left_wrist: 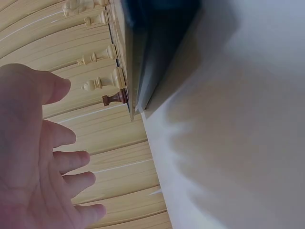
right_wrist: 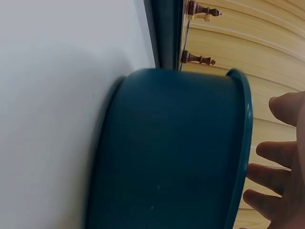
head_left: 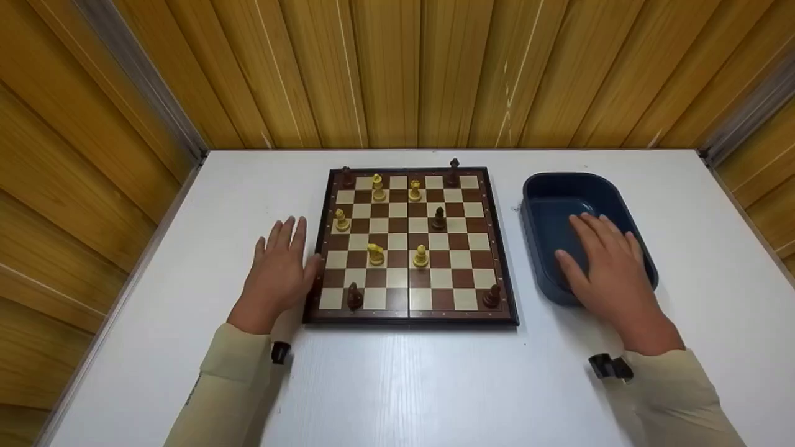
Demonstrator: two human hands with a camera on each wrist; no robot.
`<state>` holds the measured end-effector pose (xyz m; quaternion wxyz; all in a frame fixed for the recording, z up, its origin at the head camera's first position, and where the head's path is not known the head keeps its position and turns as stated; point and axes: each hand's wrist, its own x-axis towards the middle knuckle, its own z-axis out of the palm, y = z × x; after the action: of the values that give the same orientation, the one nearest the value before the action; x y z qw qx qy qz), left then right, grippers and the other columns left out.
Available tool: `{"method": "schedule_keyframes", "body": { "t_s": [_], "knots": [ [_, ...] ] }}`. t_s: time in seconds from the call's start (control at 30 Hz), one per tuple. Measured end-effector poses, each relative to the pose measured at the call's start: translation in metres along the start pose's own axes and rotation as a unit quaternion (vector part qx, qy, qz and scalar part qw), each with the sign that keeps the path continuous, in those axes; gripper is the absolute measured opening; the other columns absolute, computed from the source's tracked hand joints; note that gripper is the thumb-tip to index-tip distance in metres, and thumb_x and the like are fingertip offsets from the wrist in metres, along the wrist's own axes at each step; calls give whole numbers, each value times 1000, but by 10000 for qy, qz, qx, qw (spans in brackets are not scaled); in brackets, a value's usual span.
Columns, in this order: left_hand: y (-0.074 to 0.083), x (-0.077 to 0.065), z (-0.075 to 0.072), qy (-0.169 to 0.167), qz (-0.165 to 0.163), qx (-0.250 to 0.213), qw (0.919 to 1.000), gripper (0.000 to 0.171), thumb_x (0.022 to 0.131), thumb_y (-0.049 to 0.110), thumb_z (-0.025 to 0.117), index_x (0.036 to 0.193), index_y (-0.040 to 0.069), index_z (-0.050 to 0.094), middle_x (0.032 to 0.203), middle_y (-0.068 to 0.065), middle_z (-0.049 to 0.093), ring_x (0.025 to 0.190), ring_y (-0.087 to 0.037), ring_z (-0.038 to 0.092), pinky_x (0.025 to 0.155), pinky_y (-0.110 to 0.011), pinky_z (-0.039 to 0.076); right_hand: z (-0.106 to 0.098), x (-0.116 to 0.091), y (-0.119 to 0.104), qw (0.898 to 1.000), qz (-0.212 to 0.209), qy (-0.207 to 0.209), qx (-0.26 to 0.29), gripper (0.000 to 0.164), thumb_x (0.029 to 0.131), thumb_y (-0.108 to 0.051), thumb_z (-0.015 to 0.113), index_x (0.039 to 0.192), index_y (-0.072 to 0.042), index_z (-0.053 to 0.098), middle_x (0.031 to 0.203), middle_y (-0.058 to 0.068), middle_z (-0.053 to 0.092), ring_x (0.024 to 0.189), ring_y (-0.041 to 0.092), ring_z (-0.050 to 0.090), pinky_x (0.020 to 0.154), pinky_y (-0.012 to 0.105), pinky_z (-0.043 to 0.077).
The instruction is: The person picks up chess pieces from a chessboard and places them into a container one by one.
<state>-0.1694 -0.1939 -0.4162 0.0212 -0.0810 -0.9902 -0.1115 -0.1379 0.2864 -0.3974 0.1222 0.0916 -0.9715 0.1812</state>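
Observation:
A brown-and-cream chessboard (head_left: 408, 320) lies on the white table with light and dark chess pieces standing about it. My left hand (head_left: 276, 273) hovers or rests just left of the board, thumb near its edge, fingers extended and holding nothing. In the left wrist view the same hand (left_wrist: 43, 157) is beside the board's side (left_wrist: 167, 52), palm bare. Over the dark blue container (head_left: 546, 285), to the right of the board, my right hand (head_left: 612, 279) has its fingers spread and grips nothing. The right wrist view shows that hand (right_wrist: 281, 167) beyond the container's rim (right_wrist: 245, 119).
Light pieces include a knight (head_left: 375, 254) and a bishop-like piece (head_left: 420, 256). Dark pieces include one near the front left (head_left: 354, 297), one at the front right corner (head_left: 491, 296) and a king (head_left: 454, 174) at the back. Wood-plank walls (head_left: 397, 74) enclose the table (head_left: 397, 385).

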Motion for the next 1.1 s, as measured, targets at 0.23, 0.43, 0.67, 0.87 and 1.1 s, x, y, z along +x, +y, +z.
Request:
{"method": "schedule_keyframes", "body": {
  "t_s": [0.23,0.43,0.67,0.87,1.1],
  "knots": [
    [1,-3,2,-14,-1,-142,9999,67,102,37,40,153,0,19,156,-25,24,145,-43,20,114,-61,19,1,-3,-9,10000,-24,-82,15,61,100,-40,48,150,-8,34,153,22,32,142,45,23,112,68,9],
    [1,-6,6,-82,-17,-273,9996,66,102,36,39,153,-1,19,153,-26,30,143,-41,26,113,-58,25,4,-5,-17,9998,-174,19,57,60,99,-39,50,148,-7,37,151,22,36,141,43,26,113,66,11],
    [1,-7,11,-197,-102,-511,9984,66,102,37,38,153,-1,19,149,-25,36,139,-40,34,111,-56,30,8,-9,-24,9990,-439,92,92,57,98,-35,54,145,-6,42,148,20,41,140,42,30,113,62,17],
    [1,-7,16,-359,-174,-540,9977,65,102,35,38,152,-2,20,145,-26,42,134,-41,40,109,-55,34,12,-11,-31,9980,-569,172,217,53,95,-30,59,141,-5,48,145,20,45,137,42,35,113,61,21],
    [1,-8,21,-484,-150,-650,9966,65,102,33,39,152,-3,19,143,-26,46,132,-42,44,108,-54,36,18,-16,-38,9965,-742,295,268,50,93,-27,63,136,-4,52,141,18,50,134,40,39,112,59,26]
  ]
}}
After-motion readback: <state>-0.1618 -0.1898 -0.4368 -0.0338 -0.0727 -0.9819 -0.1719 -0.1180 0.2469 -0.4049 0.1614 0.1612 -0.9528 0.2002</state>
